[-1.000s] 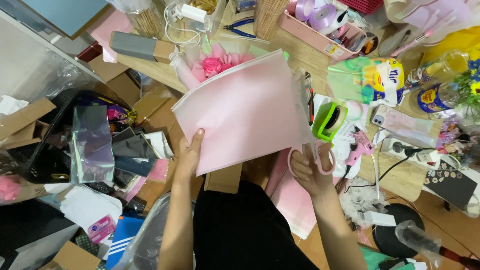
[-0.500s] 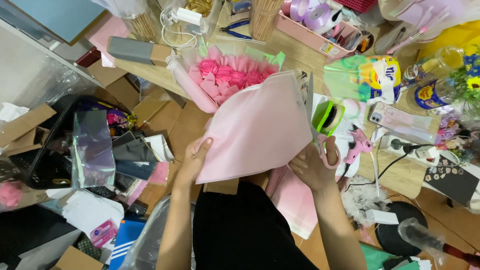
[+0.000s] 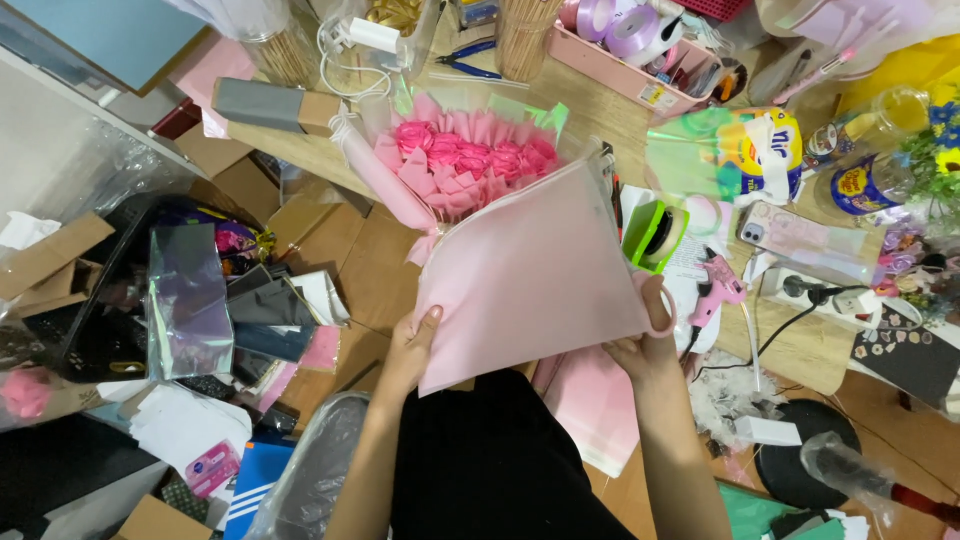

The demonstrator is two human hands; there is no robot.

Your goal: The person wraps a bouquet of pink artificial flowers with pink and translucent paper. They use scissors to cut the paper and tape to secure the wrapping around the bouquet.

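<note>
A bouquet of pink roses (image 3: 470, 158) lies across the wooden table edge, heads pointing away from me. A large pink wrapping sheet (image 3: 535, 275) covers its stems and lower half. My left hand (image 3: 408, 350) pinches the sheet's lower left corner. My right hand (image 3: 645, 335) grips the sheet's lower right edge, thumb on top, with the loops of pink-handled scissors (image 3: 662, 312) around its fingers.
A green tape dispenser (image 3: 655, 233), a pink glue gun (image 3: 712, 290) and a phone (image 3: 800, 238) lie right of the bouquet. A pink tray of ribbon rolls (image 3: 640, 45) stands behind. Cardboard, foil sheets (image 3: 185, 300) and boxes clutter the floor at left.
The pink sheet has come down from covering the flowers, so the rose heads now show. Both hands have shifted lower and closer together along the sheet's bottom edge.
</note>
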